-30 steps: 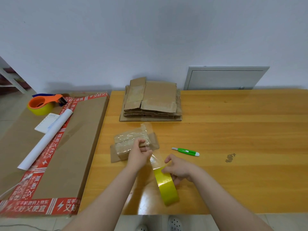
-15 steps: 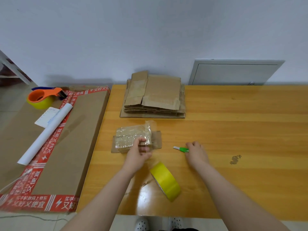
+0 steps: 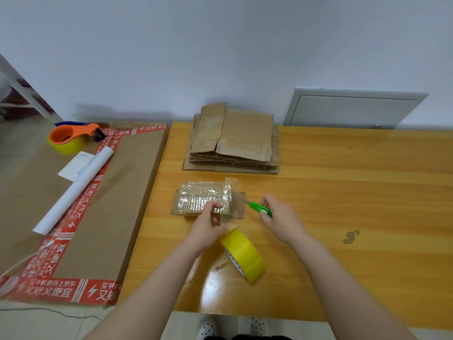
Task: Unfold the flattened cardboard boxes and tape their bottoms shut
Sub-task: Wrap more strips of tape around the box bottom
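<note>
A small cardboard box (image 3: 196, 200), its upturned face covered in shiny clear tape, lies on the wooden table (image 3: 343, 182). My left hand (image 3: 208, 227) grips its near edge, thumb on top. My right hand (image 3: 279, 217) holds a green utility knife (image 3: 259, 209), its tip pointing at the box's right flap. A yellow tape roll (image 3: 245, 253) stands on edge just below my hands, a clear strip running from it up to the box. A stack of flattened cardboard boxes (image 3: 232, 141) lies at the back of the table.
A big flat carton with red printed tape (image 3: 103, 204) lies left of the table. On it are an orange tape dispenser (image 3: 71, 137), a white paper roll (image 3: 76, 190) and a small card (image 3: 76, 165). A dark smudge (image 3: 351, 236) marks the table at the right.
My right hand let go of the yellow roll, reached right to the green knife, picked it up and brought it toward the box. The roll now stands alone. My left hand stayed on the box.
</note>
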